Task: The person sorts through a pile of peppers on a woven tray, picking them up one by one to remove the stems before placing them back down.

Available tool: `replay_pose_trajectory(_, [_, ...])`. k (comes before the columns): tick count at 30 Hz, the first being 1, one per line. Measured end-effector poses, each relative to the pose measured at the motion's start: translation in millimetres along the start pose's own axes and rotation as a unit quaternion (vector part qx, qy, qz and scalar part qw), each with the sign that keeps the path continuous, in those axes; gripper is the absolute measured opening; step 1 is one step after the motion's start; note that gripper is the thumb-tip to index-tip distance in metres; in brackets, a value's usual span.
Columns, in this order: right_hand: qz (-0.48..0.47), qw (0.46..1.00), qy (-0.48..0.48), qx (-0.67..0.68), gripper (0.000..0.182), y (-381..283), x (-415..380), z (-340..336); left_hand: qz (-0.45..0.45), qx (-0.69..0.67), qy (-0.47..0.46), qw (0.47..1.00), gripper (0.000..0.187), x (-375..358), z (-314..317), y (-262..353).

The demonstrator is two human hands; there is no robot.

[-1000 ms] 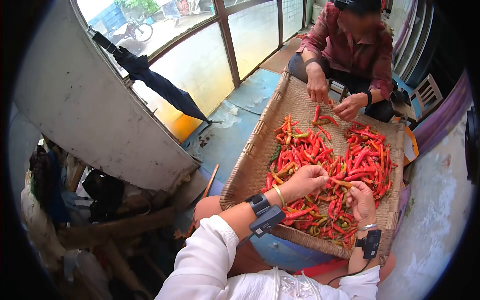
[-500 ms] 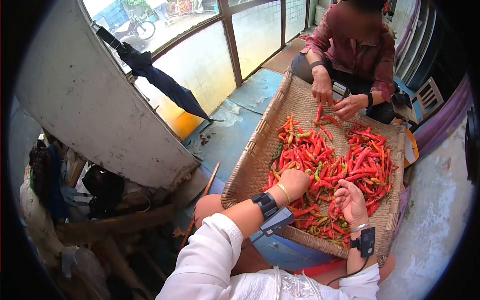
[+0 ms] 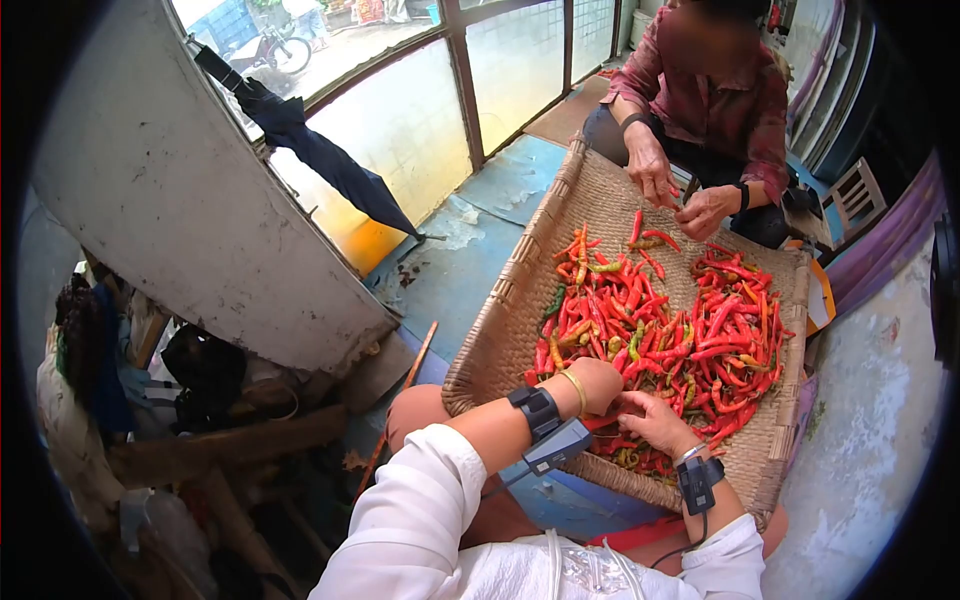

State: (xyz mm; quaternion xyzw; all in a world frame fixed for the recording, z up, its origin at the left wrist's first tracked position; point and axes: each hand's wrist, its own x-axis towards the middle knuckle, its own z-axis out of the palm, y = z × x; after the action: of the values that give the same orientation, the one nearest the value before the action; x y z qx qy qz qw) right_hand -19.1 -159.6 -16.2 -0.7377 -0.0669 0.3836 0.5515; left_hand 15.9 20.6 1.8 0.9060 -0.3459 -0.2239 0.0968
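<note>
Chili peppers (image 3: 660, 320) lie heaped in a wide woven tray (image 3: 500, 330), mostly red with some orange and green, too many to count, spread across its middle and near edge. Left hand (image 3: 598, 383) sits curled into a loose fist on the near side of the heap, touching peppers; whether it grips one cannot be told. Right hand (image 3: 655, 420) is just beside it, palm down, fingers (image 3: 632, 403) bent into the pile toward the left hand, hold unclear too. Each wrist carries a black strapped device, two in all, and the left also has a gold bangle (image 3: 574, 390). Both arms are in white sleeves; a knee (image 3: 415, 410) shows under the tray's near corner. Across the tray one other person in a plaid shirt (image 3: 715, 95) sits, their two hands (image 3: 680, 195) close together over the far rim, seemingly pinching something small. Left of the tray: blue floor (image 3: 470, 250), one folded dark umbrella (image 3: 310, 150) leaning on the glazed window wall, one stick (image 3: 400, 400) on the floor, and cluttered bags (image 3: 200, 380) in shadow. A white chair (image 3: 855, 190) stands at far right.
</note>
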Motion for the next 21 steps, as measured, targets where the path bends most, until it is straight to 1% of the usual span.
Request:
replay_pose_trajectory(1, [-0.003, 1.000, -0.015, -0.013, 0.040, 0, 1, 1, 0.002, 0.008, -0.034, 0.999, 0.018, -2, -3, 3])
replay_pose_trajectory(2, [-0.025, 0.997, -0.014, -0.075, 0.038, 1, 1, 2, -0.007, 0.019, -0.038, 0.999, 0.018, -4, -6, 6])
replay_pose_trajectory(3, [-0.025, 0.997, -0.014, -0.075, 0.038, 2, 2, 3, -0.008, 0.019, -0.038, 0.999, 0.018, -4, -6, 5])
replay_pose_trajectory(5, [-0.077, 0.992, -0.023, -0.099, 0.034, 3, 3, 6, 0.001, 0.015, -0.026, 1.000, 0.015, -3, -3, 5])
replay_pose_trajectory(6, [-0.077, 0.992, -0.024, -0.099, 0.034, 5, 3, 6, 0.000, 0.015, -0.026, 1.000, 0.015, -1, -1, 3])
replay_pose_trajectory(8, [-0.033, 0.997, 0.010, -0.070, 0.026, 10, 5, 4, 0.034, 0.003, 0.040, 0.999, 0.014, 4, 4, 0])
replay_pose_trajectory(9, [-0.033, 0.997, 0.009, -0.070, 0.026, 6, 4, 3, 0.033, 0.003, 0.040, 0.999, 0.014, 2, 0, 2])
replay_pose_trajectory(11, [-0.011, 0.999, 0.031, 0.042, 0.018, -10, -4, 0, 0.010, -0.069, 0.084, 0.994, 0.013, -1, -11, 4])
replay_pose_trajectory(12, [-0.012, 0.995, 0.058, 0.079, 0.012, -13, -4, 0, 0.009, -0.069, 0.083, 0.994, 0.013, 0, -12, 4])
replay_pose_trajectory(14, [-0.017, 0.993, 0.074, 0.093, 0.011, -15, -7, -3, -0.011, -0.143, 0.154, 0.978, 0.013, 0, -14, 3])
replay_pose_trajectory(15, [-0.023, 0.990, 0.090, 0.106, 0.010, -14, -7, -5, -0.011, -0.143, 0.153, 0.978, 0.013, 1, -12, 2])
replay_pose_trajectory(17, [-0.035, 0.987, 0.097, 0.119, 0.009, -14, -8, -9, 0.005, -0.204, 0.200, 0.958, 0.015, 4, -7, -1])
replay_pose_trajectory(18, [-0.053, 0.978, 0.107, 0.173, 0.009, -15, -10, -11, 0.005, -0.204, 0.200, 0.958, 0.015, 2, -10, 1])
replay_pose_trajectory(19, [-0.071, 0.965, 0.116, 0.226, 0.008, -16, -11, -14, 0.039, -0.264, 0.200, 0.943, 0.018, -1, -15, 4])
replay_pose_trajectory(20, [-0.081, 0.957, 0.116, 0.255, 0.007, -16, -11, -18, 0.072, -0.324, 0.200, 0.922, 0.021, -3, -18, 6])
replay_pose_trajectory(21, [-0.080, 0.957, 0.116, 0.255, 0.007, -18, -13, -19, 0.072, -0.324, 0.200, 0.922, 0.021, -2, -18, 6])
